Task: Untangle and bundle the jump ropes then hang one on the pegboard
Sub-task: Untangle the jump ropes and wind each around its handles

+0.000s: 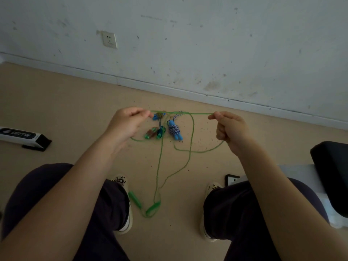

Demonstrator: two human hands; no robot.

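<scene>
A thin green jump rope (pixel 191 140) is stretched level between my two hands. My left hand (pixel 126 123) pinches one end of the taut span, my right hand (pixel 228 127) pinches the other. Slack loops hang from both hands down to the floor, where its two green handles (pixel 153 206) lie between my feet. Beyond the hands on the floor lie a bundled blue-and-white rope with blue handles (pixel 175 129), a small bundle with green and brown handles (pixel 155 133) and another blue handle (pixel 156 116).
A white and black box (pixel 20 136) lies on the beige floor at the left. A dark cushioned seat (pixel 331 172) stands at the right. My knees and shoes (pixel 123 202) fill the foreground. The wall with a socket (pixel 109 39) runs behind.
</scene>
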